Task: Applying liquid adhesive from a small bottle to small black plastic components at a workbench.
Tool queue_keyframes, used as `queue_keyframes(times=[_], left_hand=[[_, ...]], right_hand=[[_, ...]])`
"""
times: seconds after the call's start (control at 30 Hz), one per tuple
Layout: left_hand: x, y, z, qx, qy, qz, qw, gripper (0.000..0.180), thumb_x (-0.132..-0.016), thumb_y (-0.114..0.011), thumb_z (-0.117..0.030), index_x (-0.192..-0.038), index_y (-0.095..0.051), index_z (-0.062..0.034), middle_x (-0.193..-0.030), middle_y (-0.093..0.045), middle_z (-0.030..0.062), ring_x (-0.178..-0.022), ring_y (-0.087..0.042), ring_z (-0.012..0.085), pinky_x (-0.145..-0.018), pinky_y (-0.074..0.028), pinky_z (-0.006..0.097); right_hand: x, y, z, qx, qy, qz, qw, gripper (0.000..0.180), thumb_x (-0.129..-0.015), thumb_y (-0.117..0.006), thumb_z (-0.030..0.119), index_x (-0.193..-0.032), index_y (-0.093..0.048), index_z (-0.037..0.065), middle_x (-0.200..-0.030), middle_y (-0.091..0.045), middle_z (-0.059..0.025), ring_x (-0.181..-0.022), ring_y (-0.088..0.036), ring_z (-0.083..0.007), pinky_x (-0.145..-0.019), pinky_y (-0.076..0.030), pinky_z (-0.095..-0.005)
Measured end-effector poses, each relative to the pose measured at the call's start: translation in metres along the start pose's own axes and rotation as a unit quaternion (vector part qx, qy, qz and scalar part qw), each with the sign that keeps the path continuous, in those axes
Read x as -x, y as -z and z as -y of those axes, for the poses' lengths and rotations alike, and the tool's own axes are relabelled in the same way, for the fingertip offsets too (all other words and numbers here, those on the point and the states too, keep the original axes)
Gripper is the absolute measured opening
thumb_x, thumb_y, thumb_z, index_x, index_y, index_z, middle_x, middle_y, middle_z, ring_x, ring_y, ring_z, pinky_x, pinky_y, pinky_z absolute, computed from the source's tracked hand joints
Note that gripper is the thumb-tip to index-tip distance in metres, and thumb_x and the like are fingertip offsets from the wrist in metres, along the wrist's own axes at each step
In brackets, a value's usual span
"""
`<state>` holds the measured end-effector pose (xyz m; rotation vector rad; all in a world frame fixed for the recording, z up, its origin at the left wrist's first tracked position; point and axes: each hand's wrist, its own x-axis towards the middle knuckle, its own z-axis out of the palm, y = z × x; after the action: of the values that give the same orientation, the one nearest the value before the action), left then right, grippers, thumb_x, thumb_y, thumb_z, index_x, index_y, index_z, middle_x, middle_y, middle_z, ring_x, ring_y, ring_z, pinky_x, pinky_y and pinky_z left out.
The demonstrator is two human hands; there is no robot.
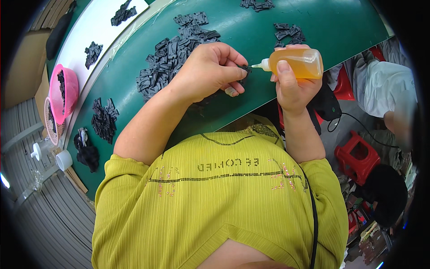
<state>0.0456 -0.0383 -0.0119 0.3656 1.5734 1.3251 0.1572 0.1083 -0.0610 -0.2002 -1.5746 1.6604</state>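
Between thumb and fingers, my left hand (215, 71) pinches a small black plastic part (244, 74), mostly hidden by the fingertips. My right hand (293, 87) is wrapped round a clear squeeze bottle (302, 62) of amber liquid, tilted on its side. Its thin white nozzle (259, 66) points left and reaches the edge of the black part; whether they touch I cannot tell. Just beyond my left hand a large heap of similar black parts (165, 60) lies on the green table (244, 27).
Smaller piles of black parts lie at the far edge (257, 4), behind the bottle (289, 33) and at the left (104, 120). A pink basket (71, 89), a dark cloth (86, 154) and a white cup (64, 160) stand leftward. Red stools (358, 154) are at right.
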Motion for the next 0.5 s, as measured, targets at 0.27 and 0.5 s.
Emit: queue_keyframes(times=[0.27, 0.5], left_hand=[[-0.0015, 0.0014, 0.0001, 0.027, 0.009, -0.004, 1.0, 0.019, -0.079, -0.062, -0.003, -0.095, -0.055, 0.0041, -0.079, -0.06, 0.0095, -0.062, -0.064, 0.0162, -0.054, -0.052, 0.025], [-0.0026, 0.0017, -0.0005, 0.035, 0.011, -0.008, 0.999, 0.019, -0.079, -0.062, -0.002, -0.094, -0.055, 0.0048, -0.078, -0.06, 0.0104, -0.061, -0.064, 0.0172, -0.053, -0.053, 0.025]], right_hand=[[-0.0009, 0.0035, 0.0056, -0.156, -0.05, -0.022, 0.986, 0.026, -0.075, -0.06, 0.002, -0.099, -0.051, -0.002, -0.087, -0.062, -0.0142, -0.054, -0.055, -0.0121, -0.046, -0.044, -0.0215], [0.0004, 0.0031, 0.0084, -0.145, -0.035, 0.056, 0.987, 0.028, -0.072, -0.061, 0.0, -0.098, -0.053, -0.003, -0.09, -0.058, -0.0126, -0.058, -0.056, -0.0128, -0.046, -0.045, -0.0224]])
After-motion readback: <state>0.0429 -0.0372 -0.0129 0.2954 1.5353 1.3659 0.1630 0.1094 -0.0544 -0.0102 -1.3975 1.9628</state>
